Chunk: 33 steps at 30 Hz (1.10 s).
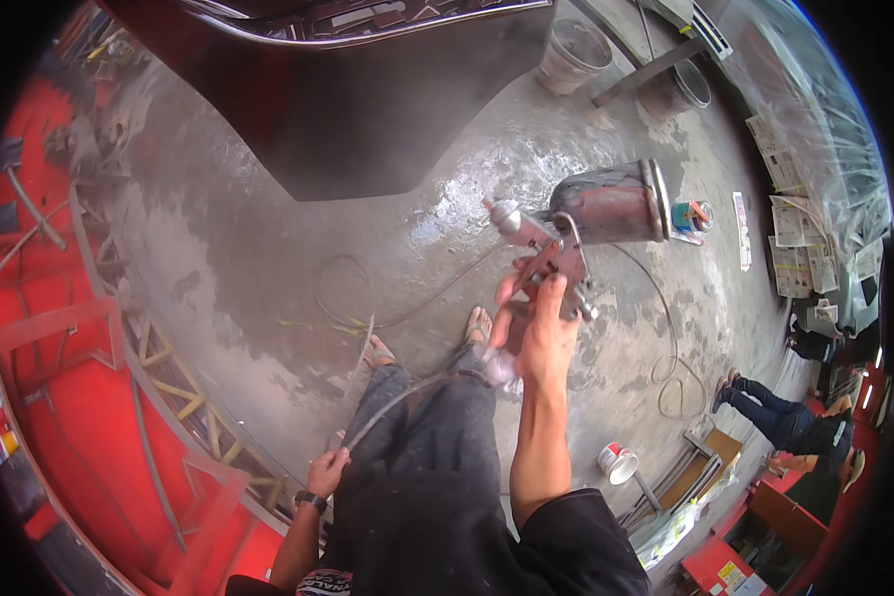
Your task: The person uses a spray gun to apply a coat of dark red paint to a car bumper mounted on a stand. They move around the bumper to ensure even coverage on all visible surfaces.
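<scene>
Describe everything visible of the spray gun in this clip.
The spray gun looks metallic, its body and cup stained with dark and reddish residue. A rounded silvery nozzle points leftward in the picture; the large cylindrical cup lies sideways, its bright-rimmed end to the right. Small knobs show at the rear. The right hand grips it above the floor, covering its handle, so the hose connection cannot be made out.

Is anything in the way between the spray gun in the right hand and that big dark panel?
Nothing visible stands between them: the right hand holds the spray gun, and only floor shows between its nozzle and the dark panel. The hose in the left hand runs lower.
</scene>
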Available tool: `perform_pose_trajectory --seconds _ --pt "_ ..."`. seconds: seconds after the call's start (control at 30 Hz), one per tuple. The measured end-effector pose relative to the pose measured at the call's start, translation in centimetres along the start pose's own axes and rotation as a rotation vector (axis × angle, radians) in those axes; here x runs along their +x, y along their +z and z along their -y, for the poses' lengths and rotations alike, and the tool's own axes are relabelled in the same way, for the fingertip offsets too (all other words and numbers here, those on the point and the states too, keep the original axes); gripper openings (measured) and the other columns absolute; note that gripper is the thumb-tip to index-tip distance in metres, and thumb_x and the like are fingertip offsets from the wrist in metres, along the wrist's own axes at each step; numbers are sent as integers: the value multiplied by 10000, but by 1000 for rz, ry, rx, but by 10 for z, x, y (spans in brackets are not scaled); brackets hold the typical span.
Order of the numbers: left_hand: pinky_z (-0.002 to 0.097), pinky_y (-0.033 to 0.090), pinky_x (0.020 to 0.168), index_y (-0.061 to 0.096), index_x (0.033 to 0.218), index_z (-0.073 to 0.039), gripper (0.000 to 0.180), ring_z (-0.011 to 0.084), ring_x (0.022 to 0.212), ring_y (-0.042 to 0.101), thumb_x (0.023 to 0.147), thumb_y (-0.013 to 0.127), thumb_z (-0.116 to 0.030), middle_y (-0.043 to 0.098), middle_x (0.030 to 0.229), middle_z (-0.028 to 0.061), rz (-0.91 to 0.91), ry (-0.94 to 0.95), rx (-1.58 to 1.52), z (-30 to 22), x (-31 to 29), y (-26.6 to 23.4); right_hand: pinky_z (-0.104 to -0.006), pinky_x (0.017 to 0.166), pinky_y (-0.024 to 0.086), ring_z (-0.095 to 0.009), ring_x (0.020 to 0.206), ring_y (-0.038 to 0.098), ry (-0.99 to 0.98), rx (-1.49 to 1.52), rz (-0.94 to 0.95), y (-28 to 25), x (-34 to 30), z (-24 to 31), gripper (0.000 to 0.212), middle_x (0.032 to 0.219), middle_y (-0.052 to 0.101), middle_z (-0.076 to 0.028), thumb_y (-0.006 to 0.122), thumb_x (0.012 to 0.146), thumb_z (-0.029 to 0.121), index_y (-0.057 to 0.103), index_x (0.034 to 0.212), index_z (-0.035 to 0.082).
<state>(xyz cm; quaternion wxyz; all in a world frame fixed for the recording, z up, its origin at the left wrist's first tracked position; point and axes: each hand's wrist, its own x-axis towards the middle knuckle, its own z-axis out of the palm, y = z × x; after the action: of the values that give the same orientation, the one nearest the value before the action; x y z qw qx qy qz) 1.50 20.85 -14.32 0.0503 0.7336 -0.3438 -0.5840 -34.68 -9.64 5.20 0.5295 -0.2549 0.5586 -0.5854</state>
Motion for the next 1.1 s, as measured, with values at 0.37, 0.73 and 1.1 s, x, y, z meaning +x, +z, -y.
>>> perform_pose_trajectory --seconds 0.37,0.73,1.1 --pt "319 498 707 714 870 7 413 162 734 642 996 624 -376 703 779 109 50 104 59 -4 5 -10 -251 472 475 -149 521 594 -34 15 130 0 -39 -8 827 1209 674 -211 498 965 652 474 1338 -85" --pt "303 504 784 727 911 -37 456 153 831 669 1011 568 -453 729 861 83 13 18 170 -27 -9 25 -239 407 397 -133 461 557 -101 -44 -230 -47 -6 -29 648 1068 693 -150 463 1038 539 493 1322 -43" --pt "301 503 799 725 936 -24 475 142 854 662 1022 549 -457 727 881 76 14 8 164 -28 -16 20 -227 403 388 -105 453 535 -85 -83 -266 -26 -2 -22 552 917 665 -107 497 1038 503 557 1245 -5"
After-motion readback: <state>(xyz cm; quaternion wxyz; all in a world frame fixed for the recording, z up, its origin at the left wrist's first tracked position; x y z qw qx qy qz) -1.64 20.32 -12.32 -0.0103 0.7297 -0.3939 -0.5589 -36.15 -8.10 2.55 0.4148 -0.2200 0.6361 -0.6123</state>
